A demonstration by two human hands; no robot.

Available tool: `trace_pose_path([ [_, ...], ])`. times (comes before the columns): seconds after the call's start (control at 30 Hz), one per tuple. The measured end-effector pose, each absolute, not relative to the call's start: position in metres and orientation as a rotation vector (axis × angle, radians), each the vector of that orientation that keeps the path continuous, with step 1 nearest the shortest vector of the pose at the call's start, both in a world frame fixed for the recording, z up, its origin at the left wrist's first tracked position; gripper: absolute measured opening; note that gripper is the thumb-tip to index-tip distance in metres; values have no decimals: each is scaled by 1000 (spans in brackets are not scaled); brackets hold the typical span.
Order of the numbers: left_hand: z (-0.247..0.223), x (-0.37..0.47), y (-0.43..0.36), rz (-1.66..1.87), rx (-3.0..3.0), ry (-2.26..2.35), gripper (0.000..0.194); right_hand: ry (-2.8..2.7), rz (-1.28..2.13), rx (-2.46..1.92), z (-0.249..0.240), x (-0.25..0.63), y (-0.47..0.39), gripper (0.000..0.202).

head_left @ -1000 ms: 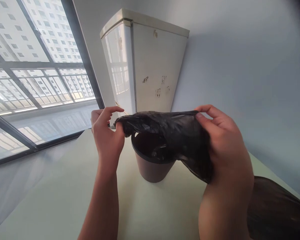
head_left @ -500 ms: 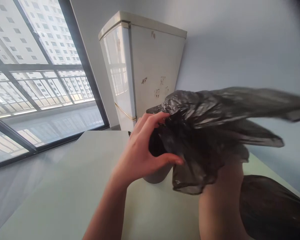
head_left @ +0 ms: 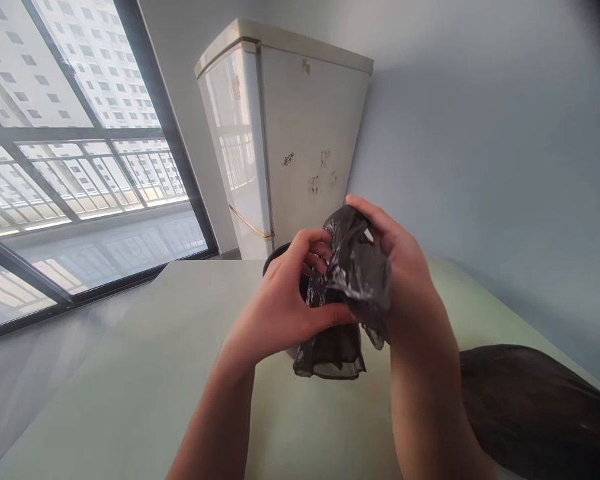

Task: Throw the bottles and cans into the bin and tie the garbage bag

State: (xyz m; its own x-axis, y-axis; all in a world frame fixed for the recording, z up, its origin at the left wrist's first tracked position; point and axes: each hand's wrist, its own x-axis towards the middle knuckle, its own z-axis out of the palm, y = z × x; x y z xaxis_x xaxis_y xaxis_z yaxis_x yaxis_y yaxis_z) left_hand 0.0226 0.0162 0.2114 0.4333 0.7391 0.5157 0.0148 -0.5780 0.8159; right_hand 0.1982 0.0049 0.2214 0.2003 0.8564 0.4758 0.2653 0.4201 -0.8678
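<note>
A crumpled, thin black plastic bag is bunched between my two hands above the table. Its lower edge hangs loose toward the tabletop. My left hand is curled about the bag's left side, thumb in front and fingers behind. Along the bag's right side, my right hand grips it, with its palm and most fingers partly covered by the plastic. Behind my left hand stands a dark round bin; only part of its rim and a little of its side show.
A second dark plastic bag lies on the right of the pale green table. Past the table's far edge stands a white fridge with worn spots. Glass sliding doors are at the left, a wall at the right.
My right hand has drawn in closer to the left and come out from under the plastic. The bag, spread wide to the right before, is now gathered into a small bunch.
</note>
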Motion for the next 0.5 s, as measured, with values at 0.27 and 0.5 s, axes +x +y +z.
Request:
trace_pose_path([
  [0.27,216,22,20,1401,1763,687,23,-1241,695,-1013,226,203,5,61],
  [0.5,225,4,22,1568,1632,840,13,-809,691,-1014,223,235,10,48],
])
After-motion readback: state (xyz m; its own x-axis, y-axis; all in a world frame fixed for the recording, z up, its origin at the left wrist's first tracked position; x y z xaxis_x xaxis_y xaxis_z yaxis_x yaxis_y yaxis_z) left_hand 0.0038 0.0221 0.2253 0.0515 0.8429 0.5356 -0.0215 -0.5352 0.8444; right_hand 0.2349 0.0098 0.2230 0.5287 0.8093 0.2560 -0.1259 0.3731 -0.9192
